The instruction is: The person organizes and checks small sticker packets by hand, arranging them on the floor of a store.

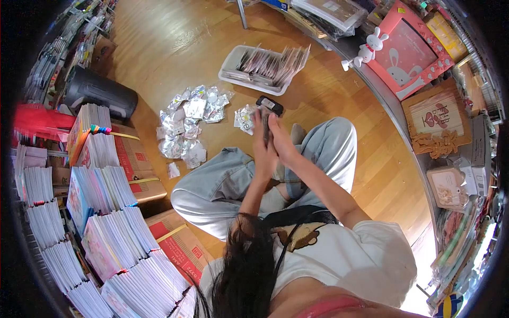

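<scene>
My left hand (pixel 263 143) and my right hand (pixel 282 139) are brought together above my crossed legs, fingers pointing away from me. A narrow greyish strip shows between them, too small to make out. Just beyond the fingertips lies a black device with a pale label (pixel 269 104) on the floor. Beside the left fingertips are small clear packets with black-and-white contents (pixel 244 118). Farther left spreads a loose pile of shiny silvery packets (pixel 183 124). A white plastic tray (pixel 229 74) ahead holds a dense row of upright thin packets (pixel 268 66).
Stacked books (pixel 108 191) and cardboard boxes (pixel 180 241) line my left, near a dark bin (pixel 101 93). On the right, a curved shelf edge (pixel 389 93) carries a pink bunny frame (pixel 405 53) and a wooden frame (pixel 437 119). A metal leg (pixel 242 15) stands at the far side.
</scene>
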The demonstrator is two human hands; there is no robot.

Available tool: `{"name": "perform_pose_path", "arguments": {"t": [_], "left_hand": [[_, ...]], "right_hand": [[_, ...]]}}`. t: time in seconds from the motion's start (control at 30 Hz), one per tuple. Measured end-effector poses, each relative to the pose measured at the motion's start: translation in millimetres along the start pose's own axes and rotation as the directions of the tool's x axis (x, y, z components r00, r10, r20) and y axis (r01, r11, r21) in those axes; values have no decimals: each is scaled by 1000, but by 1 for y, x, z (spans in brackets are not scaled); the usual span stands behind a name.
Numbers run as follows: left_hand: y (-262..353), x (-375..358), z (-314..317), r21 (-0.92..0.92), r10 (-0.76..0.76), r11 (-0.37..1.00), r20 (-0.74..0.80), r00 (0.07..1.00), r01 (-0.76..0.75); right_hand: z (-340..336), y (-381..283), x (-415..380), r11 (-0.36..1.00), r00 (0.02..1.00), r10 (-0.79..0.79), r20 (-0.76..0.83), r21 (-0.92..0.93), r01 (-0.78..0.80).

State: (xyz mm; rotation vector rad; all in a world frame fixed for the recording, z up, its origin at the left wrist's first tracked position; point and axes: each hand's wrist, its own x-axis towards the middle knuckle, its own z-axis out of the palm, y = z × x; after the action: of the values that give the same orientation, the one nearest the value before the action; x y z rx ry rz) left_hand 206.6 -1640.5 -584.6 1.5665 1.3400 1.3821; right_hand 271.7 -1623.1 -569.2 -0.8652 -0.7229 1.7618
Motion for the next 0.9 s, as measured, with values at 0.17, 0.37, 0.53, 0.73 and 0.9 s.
{"name": "perform_pose_path", "arguments": {"t": [0.17,0.37,0.53,0.73,0.9], "left_hand": [[14,60,-39,-271,-445,853,71,893,447],[-21,4,-13,-244,-216,950,-65,974,195],[-4,5,-30,334,188,932,-119,975,-139],[-17,12,-52,536,257,833,-163,952,-133],[-38,19,-62,405,81,914,-274,958,39]], "right_hand": [[5,44,-10,900,983,-172,-56,-414,134],[18,13,-8,978,989,-35,-144,-211,4],[20,8,-6,976,979,127,-156,-158,-152],[25,25,-2,942,965,243,-99,-215,-259],[41,48,-5,975,996,30,-82,-218,-47]]}}
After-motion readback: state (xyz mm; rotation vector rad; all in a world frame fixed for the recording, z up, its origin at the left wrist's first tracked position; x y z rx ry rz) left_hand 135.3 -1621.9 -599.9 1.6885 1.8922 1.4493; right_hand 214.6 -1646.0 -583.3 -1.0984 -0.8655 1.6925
